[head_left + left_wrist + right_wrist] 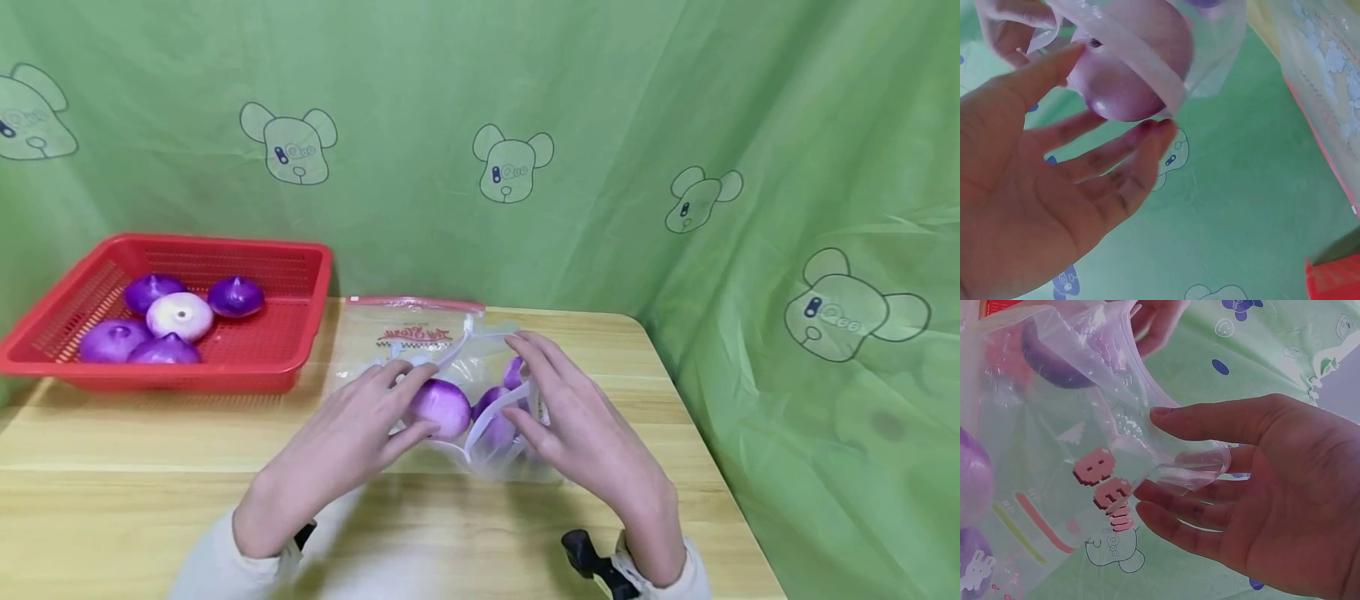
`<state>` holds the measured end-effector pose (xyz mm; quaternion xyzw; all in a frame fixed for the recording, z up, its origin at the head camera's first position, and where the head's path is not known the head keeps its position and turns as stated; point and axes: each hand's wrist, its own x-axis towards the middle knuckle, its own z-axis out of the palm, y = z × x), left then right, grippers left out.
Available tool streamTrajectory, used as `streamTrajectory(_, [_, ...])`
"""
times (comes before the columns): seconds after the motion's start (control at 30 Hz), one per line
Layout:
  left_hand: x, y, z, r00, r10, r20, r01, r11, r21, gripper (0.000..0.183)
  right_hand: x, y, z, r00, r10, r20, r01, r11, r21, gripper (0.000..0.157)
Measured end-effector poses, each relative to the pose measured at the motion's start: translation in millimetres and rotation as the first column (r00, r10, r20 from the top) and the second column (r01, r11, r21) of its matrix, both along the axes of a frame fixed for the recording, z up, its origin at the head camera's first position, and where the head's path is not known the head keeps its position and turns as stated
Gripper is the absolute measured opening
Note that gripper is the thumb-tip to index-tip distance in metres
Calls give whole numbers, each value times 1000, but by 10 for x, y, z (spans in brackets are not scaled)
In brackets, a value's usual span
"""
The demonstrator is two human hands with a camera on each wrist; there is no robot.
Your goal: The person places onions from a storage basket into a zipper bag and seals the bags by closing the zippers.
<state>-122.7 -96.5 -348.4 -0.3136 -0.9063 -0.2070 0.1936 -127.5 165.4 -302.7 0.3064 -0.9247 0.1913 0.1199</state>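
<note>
My left hand (348,429) holds a purple onion (447,410) at the mouth of a clear zip bag (491,467), thumb on the near side and fingers over the top. In the left wrist view, the bag's pale rim crosses that onion (1125,94). Across the opening, my right hand (588,421) grips the bag's edge, its thumb and fingers spread along the film. A fold of the printed bag (1054,444) lies between thumb and fingers in the right wrist view. More purple onions (497,410) are inside the bag, partly hidden by film and my right hand.
A red plastic basket (225,243) with several purple onions and one whitish onion (180,316) stands at the left. Behind my left hand, another clear bag (358,333) with a red zip strip lies flat on the wooden table (600,342). A green curtain (420,225) hangs behind and at the right.
</note>
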Motion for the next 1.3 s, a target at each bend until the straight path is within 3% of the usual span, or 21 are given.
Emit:
streamTrajectory(0.13, [4, 15, 7, 1000, 10, -3, -10, 1000, 10, 66, -3, -1, -1, 1000, -1, -2, 1, 1000, 4, 74])
streamTrajectory(0.4, [-32, 63, -33, 995, 50, -80, -46, 997, 55, 41, -8, -15, 4, 1000, 1, -11, -1, 1000, 2, 73])
streamTrajectory(0.57, [-50, 81, -36, 994, 2, -110, 7, 997, 82, 35, -15, -30, 23, 1000, 6, -12, -6, 1000, 3, 73])
streamTrajectory(0.8, [-73, 0, -31, 989, -64, -137, 68, 997, 21, 22, -8, -33, 40, 1000, -6, 4, 6, 1000, -3, 74])
streamTrajectory(0.93, [-73, -65, -15, 997, -21, -75, 20, 1000, -18, 33, -4, -33, 37, 1000, -17, 8, 17, 1000, -11, 75])
streamTrajectory(1.1, [-39, -139, -13, 995, 58, 77, -51, 996, -78, 32, -4, -43, 28, 1000, -9, 6, 9, 1000, -26, 77])
streamTrajectory(1.2, [-32, -162, -17, 986, 59, 158, -45, 995, -94, 22, -3, -47, 17, 1000, 0, 7, 0, 1000, -29, 74])
streamTrajectory(1.3, [-52, -170, -29, 978, 7, 210, 8, 997, -70, 22, -2, -42, 5, 1000, -1, 5, 1, 1000, -27, 68])
